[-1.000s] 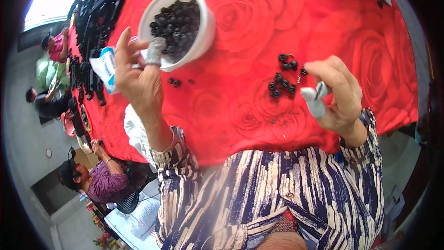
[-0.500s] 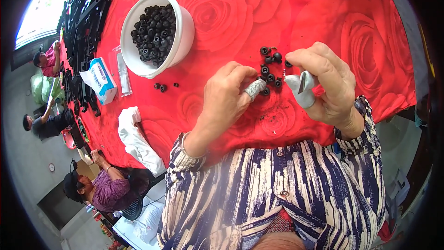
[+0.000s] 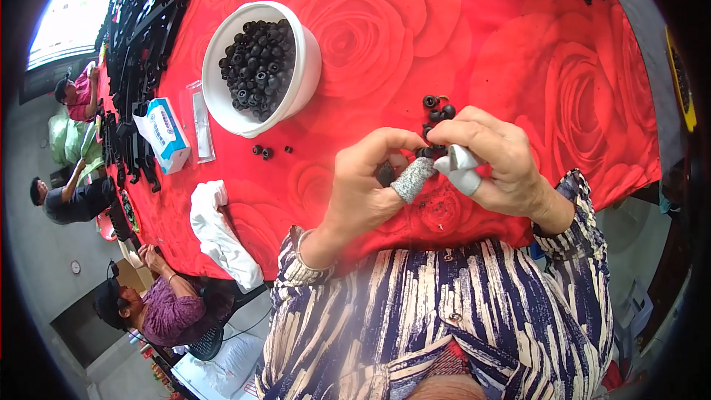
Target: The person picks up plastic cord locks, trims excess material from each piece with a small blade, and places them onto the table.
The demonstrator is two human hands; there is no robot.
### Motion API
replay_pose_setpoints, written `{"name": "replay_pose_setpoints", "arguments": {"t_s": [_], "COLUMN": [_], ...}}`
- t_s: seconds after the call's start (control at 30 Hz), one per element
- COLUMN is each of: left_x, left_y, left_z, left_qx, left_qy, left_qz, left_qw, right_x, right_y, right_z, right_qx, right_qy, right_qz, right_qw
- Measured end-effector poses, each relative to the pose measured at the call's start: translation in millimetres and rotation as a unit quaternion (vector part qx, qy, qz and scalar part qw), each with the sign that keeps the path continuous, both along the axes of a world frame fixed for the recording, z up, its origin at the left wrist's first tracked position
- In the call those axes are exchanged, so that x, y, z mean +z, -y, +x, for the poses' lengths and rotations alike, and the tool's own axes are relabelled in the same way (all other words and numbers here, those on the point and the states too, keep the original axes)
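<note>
My left hand (image 3: 366, 181), a grey cover on its thumb, pinches a small black round part (image 3: 425, 152) between thumb and forefinger. Another dark piece (image 3: 385, 173) shows inside its curled fingers. My right hand (image 3: 495, 159) is closed up against the same part, its fingertips meeting those of the left. Pale covers wrap its thumb and one finger; what it grips between them is hidden. Just beyond the hands, several loose black round parts (image 3: 447, 112) lie on the red tablecloth (image 3: 355, 52), partly covered by my fingers.
A white tub (image 3: 307, 78) full of black round parts stands to the left. Near it are a tissue pack (image 3: 169, 137), a clear sleeve (image 3: 202, 126), small loose parts (image 3: 267, 153) and a white cloth (image 3: 215, 233). Long black strips (image 3: 144, 52) pile up far left. Other people sit along the left edge.
My right hand has moved left and in to meet the left hand at the black part. The view has shifted, bringing more black parts into sight at the far edge.
</note>
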State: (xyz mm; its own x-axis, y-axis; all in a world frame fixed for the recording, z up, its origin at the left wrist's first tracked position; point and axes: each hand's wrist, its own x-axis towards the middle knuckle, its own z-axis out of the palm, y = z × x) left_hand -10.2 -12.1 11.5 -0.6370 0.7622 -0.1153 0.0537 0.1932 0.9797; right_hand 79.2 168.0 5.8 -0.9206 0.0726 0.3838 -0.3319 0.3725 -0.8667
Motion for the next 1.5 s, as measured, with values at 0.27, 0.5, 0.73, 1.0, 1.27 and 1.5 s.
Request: {"name": "replay_pose_setpoints", "arguments": {"t_s": [0.27,0.5,0.73,1.0,1.27,1.5], "left_x": [4,1,3,-17,-1,-7], "left_y": [-4,0,0,1,10,11], "left_z": [10,7,8,8,-15,-15], "left_qx": [0.022,-0.01,-0.026,-0.004,-0.041,-0.111], "left_qy": [-0.251,-0.305,-0.312,-0.068,0.388,0.477], "left_qz": [0.028,0.048,0.075,0.179,0.109,0.026], "left_qw": [0.967,0.951,0.947,0.982,0.914,0.871], "right_x": [-2,1,-1,-7,12,0], "right_y": [1,0,1,6,-2,-1], "right_z": [0,2,2,7,-2,1], "right_qx": [0.013,0.045,0.077,0.144,0.106,0.141], "right_qy": [0.067,0.211,0.278,0.336,0.03,0.044], "right_qz": [-0.01,-0.149,-0.347,-0.608,-0.095,-0.052], "right_qw": [0.998,0.965,0.892,0.705,0.989,0.988]}}
